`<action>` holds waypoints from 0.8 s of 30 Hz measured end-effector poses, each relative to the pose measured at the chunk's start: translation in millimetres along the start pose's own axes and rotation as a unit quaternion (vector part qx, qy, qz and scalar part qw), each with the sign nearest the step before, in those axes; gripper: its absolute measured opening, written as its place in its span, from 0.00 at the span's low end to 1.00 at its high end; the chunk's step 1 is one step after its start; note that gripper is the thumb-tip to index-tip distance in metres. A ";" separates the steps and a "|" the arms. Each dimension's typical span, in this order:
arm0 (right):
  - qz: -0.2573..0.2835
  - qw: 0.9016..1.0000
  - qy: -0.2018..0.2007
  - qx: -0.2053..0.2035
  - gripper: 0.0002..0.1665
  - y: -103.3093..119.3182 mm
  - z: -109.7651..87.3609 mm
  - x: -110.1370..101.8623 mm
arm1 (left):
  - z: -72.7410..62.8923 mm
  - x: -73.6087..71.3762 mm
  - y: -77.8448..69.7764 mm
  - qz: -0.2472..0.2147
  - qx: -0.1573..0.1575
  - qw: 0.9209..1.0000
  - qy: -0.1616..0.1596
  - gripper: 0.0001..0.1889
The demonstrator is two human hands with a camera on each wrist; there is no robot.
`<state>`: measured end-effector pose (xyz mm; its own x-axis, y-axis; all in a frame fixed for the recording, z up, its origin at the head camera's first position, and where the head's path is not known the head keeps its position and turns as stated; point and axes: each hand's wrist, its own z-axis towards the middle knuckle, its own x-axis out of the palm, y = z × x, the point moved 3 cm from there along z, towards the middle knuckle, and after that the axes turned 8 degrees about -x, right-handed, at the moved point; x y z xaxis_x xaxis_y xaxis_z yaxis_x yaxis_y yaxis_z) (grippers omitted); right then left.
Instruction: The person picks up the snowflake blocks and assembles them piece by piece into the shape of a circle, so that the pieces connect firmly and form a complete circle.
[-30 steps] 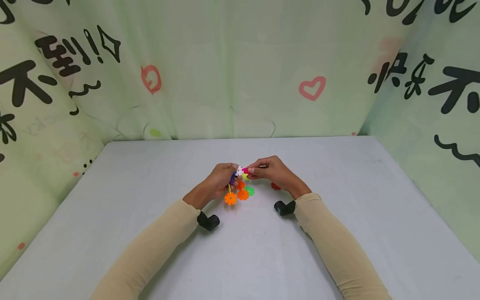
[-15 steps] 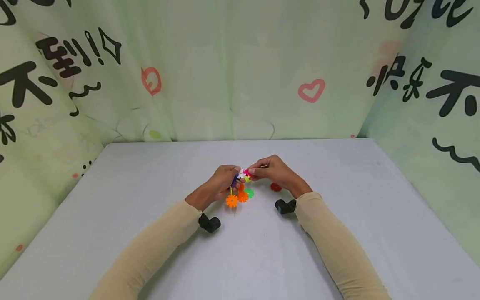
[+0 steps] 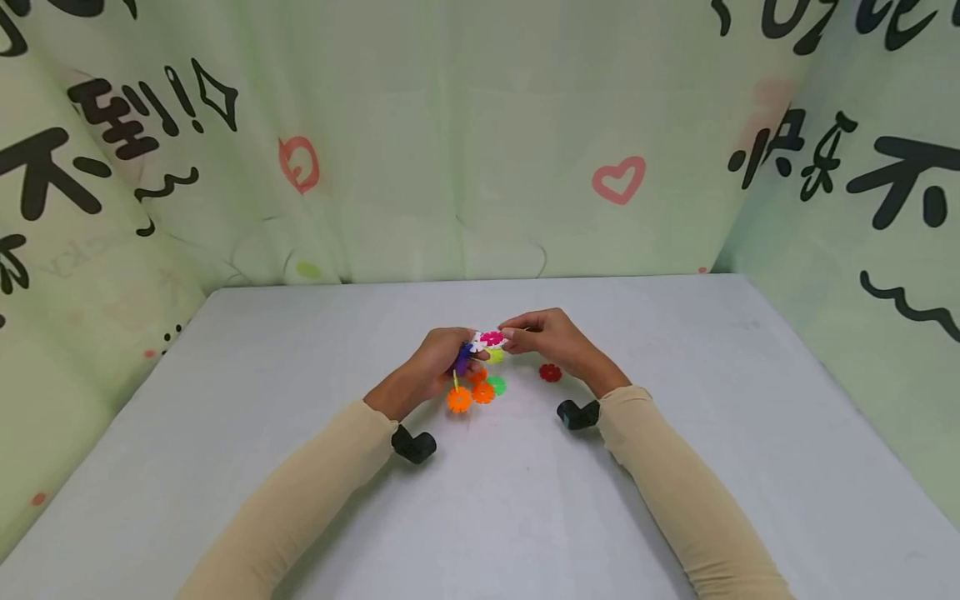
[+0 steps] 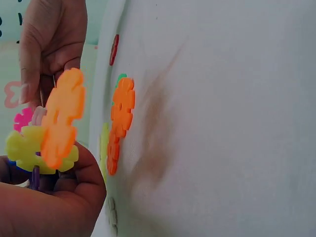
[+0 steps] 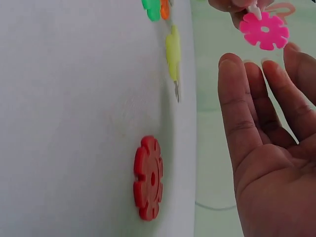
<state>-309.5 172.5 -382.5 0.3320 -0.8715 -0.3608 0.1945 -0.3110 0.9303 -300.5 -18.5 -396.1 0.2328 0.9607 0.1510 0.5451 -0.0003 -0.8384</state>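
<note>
My left hand (image 3: 438, 358) grips a joined cluster of notched plastic flower discs. In it are a blue-purple disc (image 3: 462, 358), a white disc (image 3: 477, 343), a yellow disc (image 4: 23, 148) and an orange disc (image 3: 459, 400) at the lower end. A pink disc (image 5: 265, 32) stands at the top of the cluster, stuck into the white one. My right hand (image 3: 558, 342) is just right of the pink disc, fingers extended and apart in the right wrist view, thumb tip close to its edge. Nothing lies between those fingers.
Loose flower discs lie on the white table (image 3: 487, 517) below the hands: an orange disc (image 3: 483, 392), a green disc (image 3: 497, 385), another yellow disc (image 5: 173, 52) and a red disc (image 3: 551, 372) under the right wrist. A printed curtain (image 3: 465, 150) surrounds the table.
My right fingers pinched the pink disc earlier; now they have let go and drawn slightly right. The pink disc stays on the cluster, its face turned more into view.
</note>
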 end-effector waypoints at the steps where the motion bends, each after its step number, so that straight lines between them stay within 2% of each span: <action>1: -0.013 1.000 -0.001 0.003 0.19 -0.6 -0.5 -1.1 | -0.2 -1.8 0.4 -0.007 -0.001 1.000 -0.004 0.18; 7: -0.078 0.997 -0.007 0.016 0.18 -8.2 -5.1 -9.4 | -2.9 -5.0 1.1 -0.043 -0.011 0.999 -0.005 0.18; 12: -0.117 0.993 0.000 0.033 0.17 -13.7 -9.4 -16.3 | -2.6 -9.3 1.6 -0.074 -0.020 0.997 -0.025 0.20; 18: -0.152 0.987 0.017 0.039 0.17 -14.7 -18.8 -30.3 | -1.0 -15.6 1.3 -0.044 0.006 0.998 -0.042 0.30; 21: -0.172 0.984 0.021 0.050 0.17 -13.2 -24.4 -38.4 | -1.6 -17.8 1.5 -0.036 0.012 0.998 -0.043 0.27; 24: -0.179 0.981 0.034 0.073 0.18 -12.5 -27.8 -44.0 | -2.7 -19.8 1.4 -0.049 0.003 0.998 -0.043 0.23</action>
<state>-300.9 225.3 -380.1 0.3280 -0.6708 -0.6651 0.1773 -0.6479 0.7408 -302.2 -38.2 -398.9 0.1079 0.9765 0.1866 0.5563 0.0963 -0.8254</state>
